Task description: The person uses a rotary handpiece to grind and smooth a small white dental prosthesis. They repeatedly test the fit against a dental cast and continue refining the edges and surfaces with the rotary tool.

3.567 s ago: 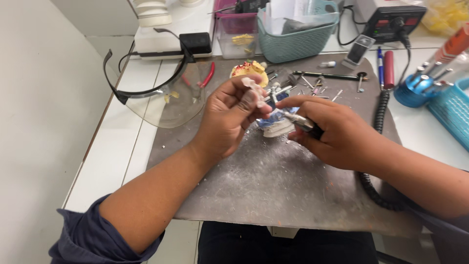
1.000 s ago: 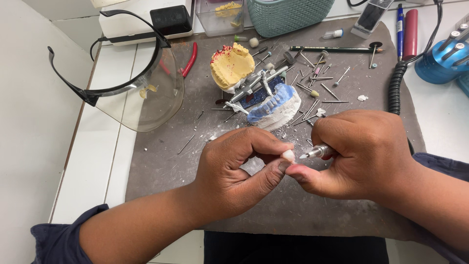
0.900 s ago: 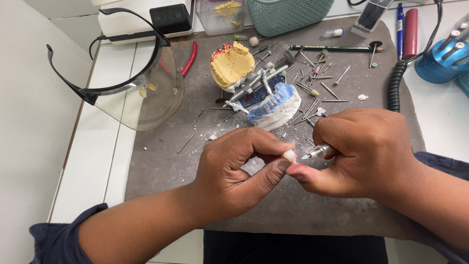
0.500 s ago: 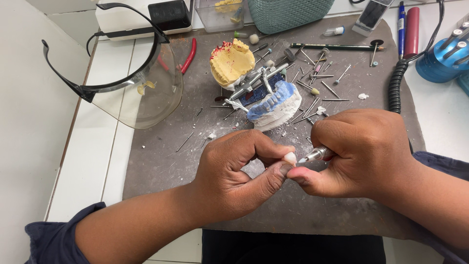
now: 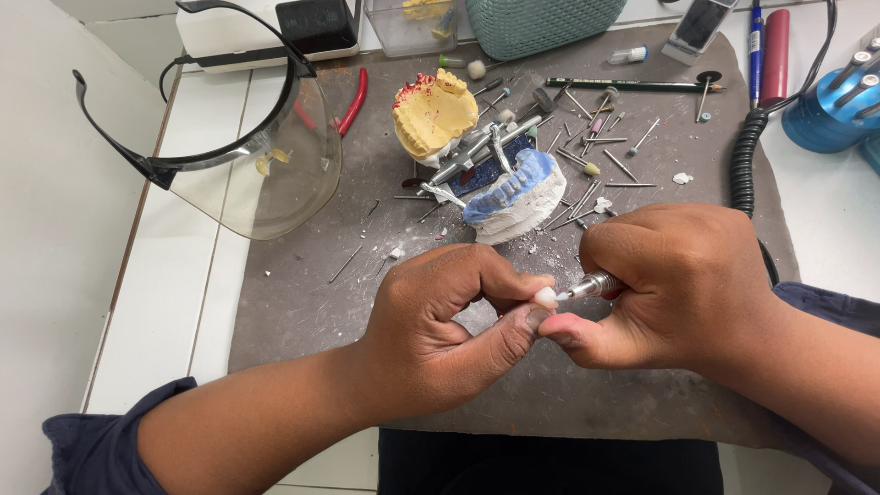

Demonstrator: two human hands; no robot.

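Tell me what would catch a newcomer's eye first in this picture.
The two hands meeting at the middle: the left hand pinches a small white tooth-like piece while the right hand holds a metal handpiece with its tip against it. Behind them on the grey mat stand a yellow jaw cast and a blue-and-white jaw model. A clear face shield lies at the left.

White bench [image 5: 147,312] carries grey mat [image 5: 302,293]; on mat: dental casts [image 5: 477,147], scattered burs [image 5: 596,156], face shield [image 5: 247,156].

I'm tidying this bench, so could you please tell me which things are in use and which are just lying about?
In use: left hand pinching small white tooth; right hand holding metal handpiece.

Lying about: face shield, yellow cast, blue-and-white cast, loose burs, red pliers.
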